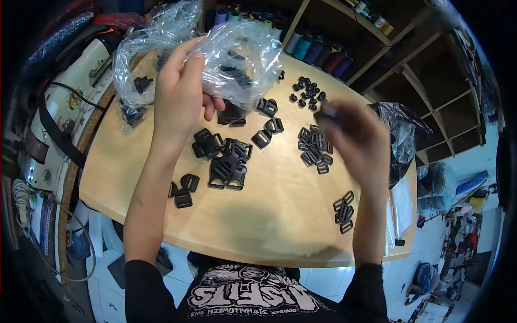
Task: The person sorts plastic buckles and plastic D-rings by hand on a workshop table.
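Observation:
My left hand grips a clear plastic bag with black plastic pieces inside, held up over the table. My right hand is blurred by motion above the right side of the table, fingers curled around a dark piece that I cannot make out. Beneath and beside it lie a cluster of black strap sliders and a group of small black cord stoppers. Black side-release buckles are piled mid-table. A few loose buckle pieces rest between the piles.
More sliders lie near the table's right edge, and D-shaped pieces at front left. Another clear bag stands at back left, beside a sewing machine. A black plastic bag sits at right. Thread spools line the back shelf.

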Motion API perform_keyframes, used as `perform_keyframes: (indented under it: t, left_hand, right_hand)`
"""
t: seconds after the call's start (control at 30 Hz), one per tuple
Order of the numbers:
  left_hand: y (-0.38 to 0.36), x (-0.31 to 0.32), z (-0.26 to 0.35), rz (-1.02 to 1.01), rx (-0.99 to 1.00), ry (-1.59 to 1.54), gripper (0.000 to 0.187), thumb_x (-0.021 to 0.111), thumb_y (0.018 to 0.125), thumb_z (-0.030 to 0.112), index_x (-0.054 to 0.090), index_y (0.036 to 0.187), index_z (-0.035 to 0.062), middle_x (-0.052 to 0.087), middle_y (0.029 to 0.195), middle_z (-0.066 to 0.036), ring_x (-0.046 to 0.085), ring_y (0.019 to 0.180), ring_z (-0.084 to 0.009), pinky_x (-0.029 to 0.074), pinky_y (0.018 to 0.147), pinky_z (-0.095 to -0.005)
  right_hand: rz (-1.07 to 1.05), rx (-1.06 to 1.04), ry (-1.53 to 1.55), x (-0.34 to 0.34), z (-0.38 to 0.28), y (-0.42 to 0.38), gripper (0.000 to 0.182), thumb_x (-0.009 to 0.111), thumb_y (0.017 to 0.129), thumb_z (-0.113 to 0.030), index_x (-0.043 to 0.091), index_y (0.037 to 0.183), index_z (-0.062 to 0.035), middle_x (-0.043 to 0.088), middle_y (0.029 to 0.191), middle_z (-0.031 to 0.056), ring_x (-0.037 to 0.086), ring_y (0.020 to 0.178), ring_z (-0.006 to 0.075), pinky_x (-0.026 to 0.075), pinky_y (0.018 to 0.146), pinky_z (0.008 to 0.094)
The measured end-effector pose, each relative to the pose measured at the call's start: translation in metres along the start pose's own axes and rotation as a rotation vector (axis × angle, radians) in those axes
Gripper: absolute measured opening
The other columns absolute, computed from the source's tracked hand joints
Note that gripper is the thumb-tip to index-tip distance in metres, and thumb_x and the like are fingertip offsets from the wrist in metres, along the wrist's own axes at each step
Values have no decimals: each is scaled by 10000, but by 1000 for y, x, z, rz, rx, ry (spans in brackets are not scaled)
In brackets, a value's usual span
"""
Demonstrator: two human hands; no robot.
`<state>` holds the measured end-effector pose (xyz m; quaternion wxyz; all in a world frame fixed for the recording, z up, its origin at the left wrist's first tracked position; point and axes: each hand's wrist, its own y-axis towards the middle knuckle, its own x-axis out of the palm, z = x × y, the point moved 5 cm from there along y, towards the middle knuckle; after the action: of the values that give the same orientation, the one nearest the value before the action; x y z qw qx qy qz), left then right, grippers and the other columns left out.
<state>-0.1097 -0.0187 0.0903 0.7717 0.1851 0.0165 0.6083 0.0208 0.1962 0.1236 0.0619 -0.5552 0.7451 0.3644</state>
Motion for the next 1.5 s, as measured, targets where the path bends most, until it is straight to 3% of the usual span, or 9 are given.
perform_keyframes:
  t: [0.2, 0.4, 0.47, 0.6, 0.77, 1.0, 1.2, 1.47, 1.5]
  left_hand:
    - [19, -24, -11, 7, -38, 137, 383, 413, 990, 183, 502, 1307, -12, 615, 699, -87, 567, 445, -136, 360, 327, -227]
    - [33, -56, -20, -32, -241, 225, 361, 419, 981, 184, 539, 1284, 29, 621, 689, -75, 564, 436, -130, 365, 328, -222]
    - [35, -67, -15, -5, -251, 295, 354, 423, 975, 183, 554, 1267, 32, 622, 689, -70, 567, 438, -127, 377, 332, -220]
    - [27, -74, -9, -71, -373, 433, 351, 450, 953, 182, 582, 1212, -15, 610, 660, -71, 568, 448, -118, 419, 362, -227]
    - [24, -79, -10, -45, -312, 857, 364, 475, 940, 176, 590, 1226, -18, 589, 634, -83, 597, 470, -164, 508, 439, -288]
    - [18, -61, 0, 15, -198, 849, 357, 487, 963, 199, 582, 1231, -16, 595, 640, -147, 658, 552, -230, 537, 529, -366]
    - [1, -36, 31, -2, -46, 1261, 378, 579, 927, 190, 563, 1223, -44, 651, 740, -241, 628, 730, -435, 511, 702, -450]
    - [-17, -20, 53, 10, -33, 1301, 386, 608, 922, 220, 573, 1231, -9, 663, 964, -240, 631, 909, -403, 480, 788, -450]
    - [-18, -19, 52, 14, 160, 1331, 354, 620, 923, 199, 594, 1230, 24, 682, 849, -167, 654, 689, -243, 498, 640, -358]
  right_hand:
    - [-160, -339, -326, 67, -44, 113, 280, 715, 799, -140, 686, 1042, -4, 708, 919, 135, 685, 794, 174, 541, 729, 286]
    - [-271, -192, -184, 91, -45, 105, 324, 756, 767, -251, 695, 990, -24, 687, 805, 118, 671, 692, 240, 555, 676, 318]
    - [-707, -94, -86, 110, -36, 57, 428, 774, 757, -312, 656, 1069, -45, 657, 896, 145, 653, 773, 259, 542, 703, 333]
    - [-545, -437, -341, 151, -2, -33, 763, 781, 731, -424, 452, 1323, -72, 427, 1294, 215, 415, 1218, 393, 417, 949, 457]
    - [-395, -433, -398, 182, 26, -43, 819, 653, 772, -596, 421, 1386, -108, 415, 1316, 209, 386, 1229, 405, 362, 989, 517]
    - [-306, -378, -469, 194, 31, -39, 558, 648, 820, -448, 537, 1234, -91, 498, 1201, 197, 485, 1070, 356, 398, 874, 456]
    - [-224, -303, -426, 195, 38, -37, 306, 661, 817, -269, 591, 1076, -121, 524, 1154, 123, 521, 1005, 317, 441, 834, 440]
    - [-202, -425, -351, 189, 39, -35, 409, 716, 728, -230, 583, 1087, -87, 523, 1144, 150, 533, 873, 303, 477, 732, 401]
    - [-203, -440, -339, 189, 40, -34, 415, 717, 726, -232, 581, 1092, -89, 524, 1146, 150, 535, 878, 303, 476, 732, 401]
